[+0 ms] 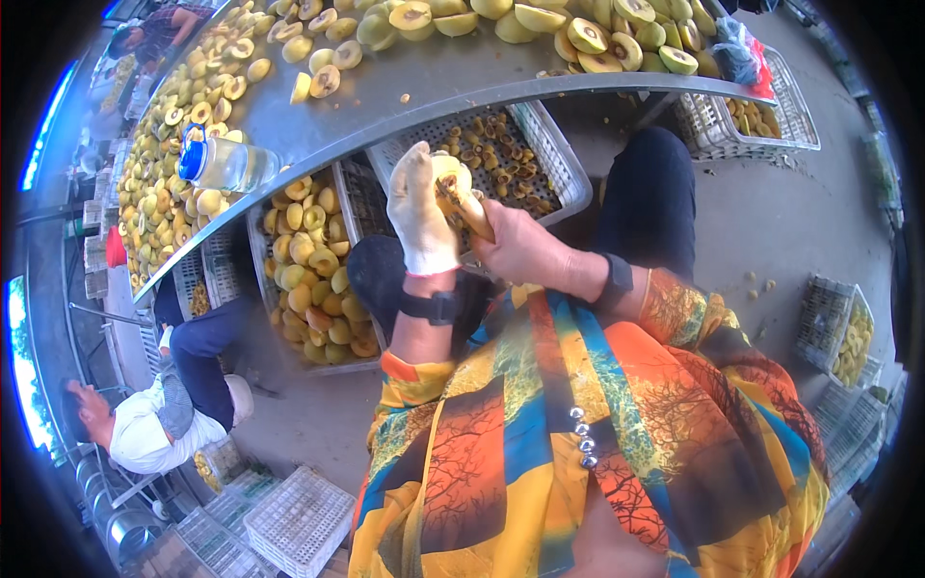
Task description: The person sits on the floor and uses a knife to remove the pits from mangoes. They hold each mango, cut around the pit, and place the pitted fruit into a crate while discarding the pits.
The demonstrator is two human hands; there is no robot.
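My left hand (421, 209), in a pale glove, holds a halved yellow stone fruit (449, 175) with its cut face towards my right. My bare right hand (517, 242) grips the wooden handle (473, 213) of a small pitting tool, whose dark metal end meets the middle of the cut face. Both hands are above the near side of a white plastic crate (560, 162) that holds brown fruit stones. Left of it, another crate (365, 359) is full of pitted yellow fruit halves (311, 267).
A metal table (376, 94) ahead bears many halved fruits (592, 36), a blue-lidded water bottle (231, 165) and a plastic bag (741, 54). A crate (784, 137) stands under its right end. At the left sits a person in a white top (155, 433). Empty crates (300, 516) lie behind at lower left.
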